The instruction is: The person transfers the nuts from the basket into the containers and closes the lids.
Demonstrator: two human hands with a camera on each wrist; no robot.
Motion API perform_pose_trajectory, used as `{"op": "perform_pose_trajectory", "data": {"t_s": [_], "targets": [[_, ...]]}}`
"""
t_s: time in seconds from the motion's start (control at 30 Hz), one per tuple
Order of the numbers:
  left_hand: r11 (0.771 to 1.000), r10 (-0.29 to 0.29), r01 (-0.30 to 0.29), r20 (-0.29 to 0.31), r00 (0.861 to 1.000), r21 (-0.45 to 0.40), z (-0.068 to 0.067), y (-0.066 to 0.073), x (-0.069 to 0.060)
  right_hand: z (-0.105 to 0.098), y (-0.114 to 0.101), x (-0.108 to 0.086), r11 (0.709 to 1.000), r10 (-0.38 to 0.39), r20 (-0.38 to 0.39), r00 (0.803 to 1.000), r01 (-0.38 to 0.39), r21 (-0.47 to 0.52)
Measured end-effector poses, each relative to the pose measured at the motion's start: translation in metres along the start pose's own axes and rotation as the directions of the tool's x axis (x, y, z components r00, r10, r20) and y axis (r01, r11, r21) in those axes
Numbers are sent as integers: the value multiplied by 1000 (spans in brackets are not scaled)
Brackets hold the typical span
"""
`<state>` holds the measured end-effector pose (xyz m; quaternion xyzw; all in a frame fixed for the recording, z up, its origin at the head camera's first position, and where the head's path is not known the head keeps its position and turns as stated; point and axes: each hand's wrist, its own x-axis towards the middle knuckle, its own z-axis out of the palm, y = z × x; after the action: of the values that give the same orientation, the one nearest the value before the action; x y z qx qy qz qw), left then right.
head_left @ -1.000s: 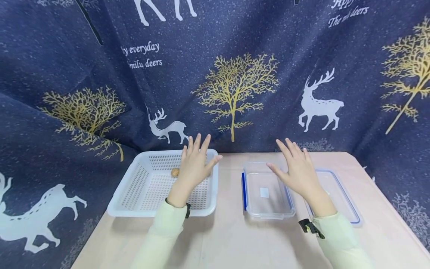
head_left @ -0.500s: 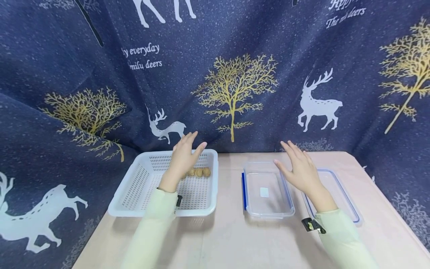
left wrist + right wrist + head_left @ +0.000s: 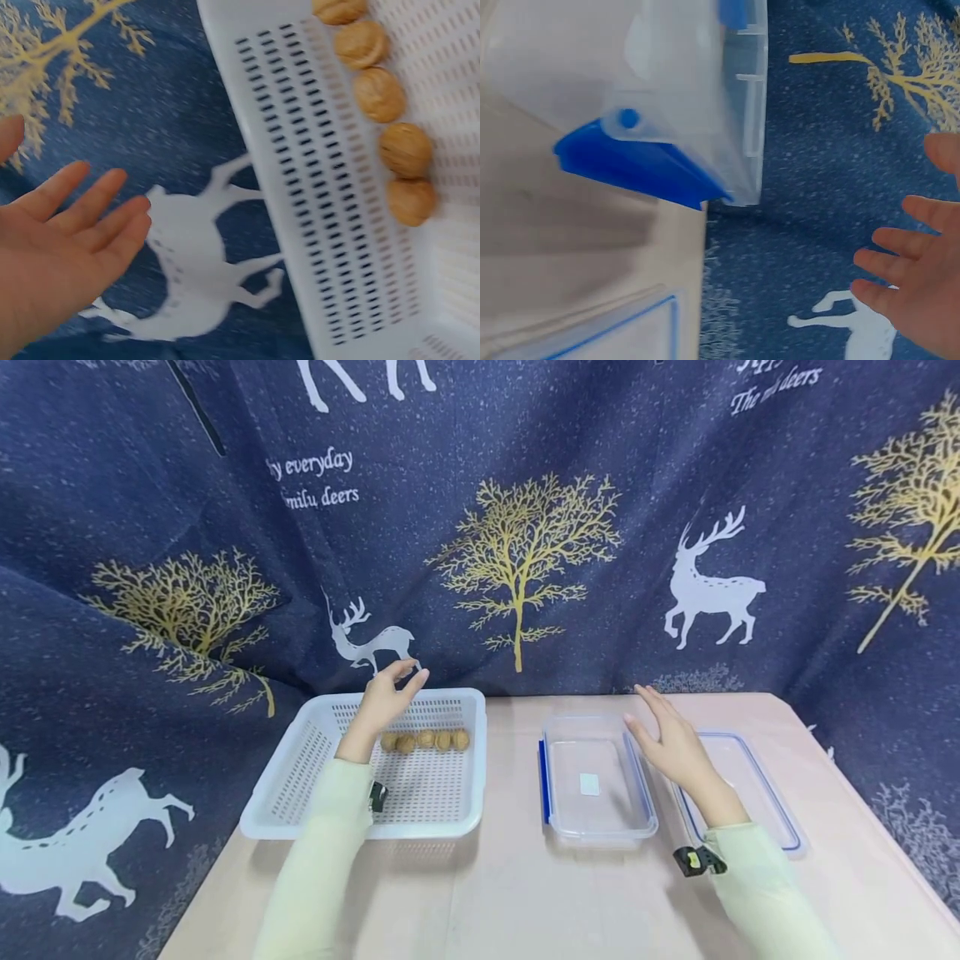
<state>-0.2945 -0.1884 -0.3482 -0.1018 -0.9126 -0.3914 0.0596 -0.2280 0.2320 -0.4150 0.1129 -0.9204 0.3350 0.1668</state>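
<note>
Several walnuts (image 3: 426, 740) lie in a row near the back wall of a white perforated basket (image 3: 255, 810) on the left. Above the basket's back part hovers my left hand (image 3: 381, 703), holding nothing, its fingers relaxed. The left wrist view shows that hand (image 3: 71, 255) apart from the basket wall (image 3: 300, 187) and the walnuts (image 3: 379, 94). My right hand (image 3: 675, 747) hangs in the air between a clear plastic container (image 3: 600, 760) and its lid (image 3: 750, 785). Its fingers (image 3: 900, 240) are extended and touch nothing in the right wrist view.
A blue clip (image 3: 544, 785) stands along the container's left side, and a pale label (image 3: 589, 784) is on its bottom. The lid has a blue seal. A pale pink cloth (image 3: 510, 893) covers the table. Behind it hangs a dark blue curtain (image 3: 465, 568) with deer and trees.
My left hand has moved left and its fingers have bent a little, uncovering the row of walnuts. My right hand has shifted slightly right and lower. The basket and container stay in place.
</note>
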Motion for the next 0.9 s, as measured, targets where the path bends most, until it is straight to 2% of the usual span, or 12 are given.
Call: {"op": "perform_pose_trajectory", "data": {"t_s": [0.2, 0.37, 0.43, 0.6, 0.7, 0.77, 0.83, 0.9], "targets": [[989, -45, 46, 14, 999, -144, -7, -22, 7, 7, 14, -3, 994, 45, 7, 999, -45, 100], [952, -84, 86, 18, 996, -294, -12, -43, 10, 11, 21, -6, 974, 100, 54, 993, -109, 200], [923, -88, 89, 22, 996, -373, -13, -52, 11, 13, 23, -7, 963, 122, 88, 989, -140, 230], [827, -81, 81, 24, 996, -556, -14, -68, 12, 19, 26, -13, 934, 174, 170, 970, -218, 284], [771, -88, 86, 29, 996, -631, -14, -78, 12, 23, 28, -17, 920, 200, 198, 960, -253, 299], [733, -113, 106, 33, 993, -672, -13, -85, 12, 25, 29, -19, 912, 213, 207, 955, -271, 307], [714, -130, 124, 45, 991, -689, -12, -93, 12, 27, 30, -22, 901, 228, 221, 948, -291, 321], [707, -156, 153, 59, 986, -690, -12, -102, 11, 28, 30, -25, 888, 239, 226, 944, -307, 342]]}}
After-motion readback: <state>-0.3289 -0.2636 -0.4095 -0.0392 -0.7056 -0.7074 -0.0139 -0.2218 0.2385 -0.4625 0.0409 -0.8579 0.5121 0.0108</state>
